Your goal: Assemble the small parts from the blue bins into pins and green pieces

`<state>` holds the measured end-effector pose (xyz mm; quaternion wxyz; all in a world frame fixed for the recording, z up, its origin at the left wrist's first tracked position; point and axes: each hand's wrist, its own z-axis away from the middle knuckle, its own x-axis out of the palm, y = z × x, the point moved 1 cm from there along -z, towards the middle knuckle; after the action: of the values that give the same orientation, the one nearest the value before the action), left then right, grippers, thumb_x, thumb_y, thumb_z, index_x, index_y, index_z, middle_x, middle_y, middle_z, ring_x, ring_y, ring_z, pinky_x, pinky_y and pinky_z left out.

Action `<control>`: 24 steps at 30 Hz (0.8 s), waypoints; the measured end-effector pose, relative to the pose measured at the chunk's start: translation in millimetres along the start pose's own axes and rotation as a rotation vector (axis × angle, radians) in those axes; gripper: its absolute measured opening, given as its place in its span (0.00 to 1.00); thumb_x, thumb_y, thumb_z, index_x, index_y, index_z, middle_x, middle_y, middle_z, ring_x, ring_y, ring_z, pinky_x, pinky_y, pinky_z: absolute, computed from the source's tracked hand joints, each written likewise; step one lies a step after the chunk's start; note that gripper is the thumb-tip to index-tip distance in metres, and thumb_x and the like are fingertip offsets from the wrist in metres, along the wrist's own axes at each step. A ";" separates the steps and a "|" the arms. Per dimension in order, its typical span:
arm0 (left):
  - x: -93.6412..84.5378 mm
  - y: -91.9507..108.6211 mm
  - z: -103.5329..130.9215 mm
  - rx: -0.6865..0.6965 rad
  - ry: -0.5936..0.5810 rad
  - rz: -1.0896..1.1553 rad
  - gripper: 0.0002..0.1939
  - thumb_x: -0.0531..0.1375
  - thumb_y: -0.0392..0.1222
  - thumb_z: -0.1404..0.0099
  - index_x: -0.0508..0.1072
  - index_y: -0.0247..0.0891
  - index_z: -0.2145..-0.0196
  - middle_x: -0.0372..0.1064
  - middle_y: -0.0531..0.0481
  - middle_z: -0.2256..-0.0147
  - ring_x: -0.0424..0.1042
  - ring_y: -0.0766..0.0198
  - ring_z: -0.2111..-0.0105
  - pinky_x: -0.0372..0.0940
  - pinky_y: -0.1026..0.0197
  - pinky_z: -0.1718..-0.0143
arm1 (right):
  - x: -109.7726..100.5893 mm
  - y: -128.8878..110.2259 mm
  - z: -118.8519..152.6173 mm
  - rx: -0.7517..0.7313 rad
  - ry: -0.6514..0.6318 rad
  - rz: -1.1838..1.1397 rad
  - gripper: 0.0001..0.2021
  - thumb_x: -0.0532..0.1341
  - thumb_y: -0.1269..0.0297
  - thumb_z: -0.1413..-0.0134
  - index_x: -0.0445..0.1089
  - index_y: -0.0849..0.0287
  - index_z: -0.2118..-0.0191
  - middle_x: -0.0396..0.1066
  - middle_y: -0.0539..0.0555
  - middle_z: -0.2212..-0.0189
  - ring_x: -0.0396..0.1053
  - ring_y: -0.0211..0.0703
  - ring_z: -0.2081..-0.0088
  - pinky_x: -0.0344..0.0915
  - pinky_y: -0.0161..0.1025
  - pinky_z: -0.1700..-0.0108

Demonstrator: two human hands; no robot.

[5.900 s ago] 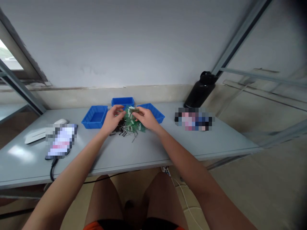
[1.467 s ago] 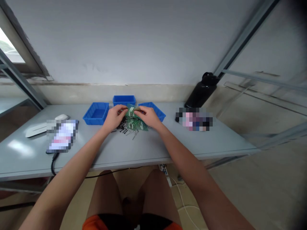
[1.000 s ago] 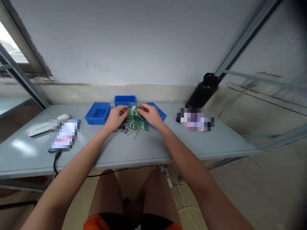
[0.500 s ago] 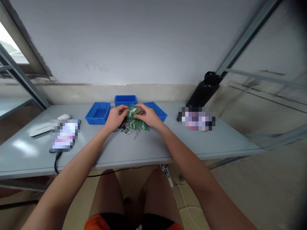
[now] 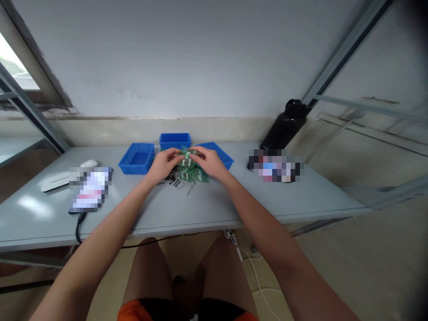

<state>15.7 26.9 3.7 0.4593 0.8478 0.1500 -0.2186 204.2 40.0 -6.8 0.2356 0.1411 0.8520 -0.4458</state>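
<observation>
My left hand [image 5: 165, 163] and my right hand [image 5: 210, 162] meet over a heap at the middle of the table. Thumbs and fingers of both are closed on green see-through plastic packets [image 5: 188, 164] with small pale pieces showing on them. Whether they pinch one packet or several I cannot tell. More green plastic lies under the hands. Dark and silvery screws [image 5: 176, 179] spill out at the front left of this heap, and a few lie loose in front.
Blue bins stand around the heap: one at the left [image 5: 137, 167], one behind [image 5: 175, 140], one at the right [image 5: 223, 159]. Farther right are a black bottle [image 5: 285, 126] and a blurred-out device [image 5: 274, 166]. At the left lie a phone [image 5: 90, 189] with a cable and a white mouse [image 5: 89, 163].
The fingers of both hands have shifted on the green plastic, and the thumbs are now closer together. My right hand has turned slightly inward. Bins and screws stay where they were.
</observation>
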 end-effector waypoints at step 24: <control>-1.2 6.7 -0.6 -0.199 0.035 0.232 0.13 0.59 0.46 0.39 0.76 0.35 0.63 0.74 0.48 0.72 0.71 0.64 0.76 0.63 0.65 0.79 | 4.4 -1.4 1.7 0.113 -0.010 -0.320 0.12 0.60 0.53 0.47 0.66 0.55 0.63 0.70 0.49 0.74 0.69 0.39 0.74 0.63 0.34 0.76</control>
<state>17.8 23.7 9.4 0.5605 0.8134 0.0799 -0.1335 200.4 38.0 -9.0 0.1576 0.0146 0.8359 -0.5255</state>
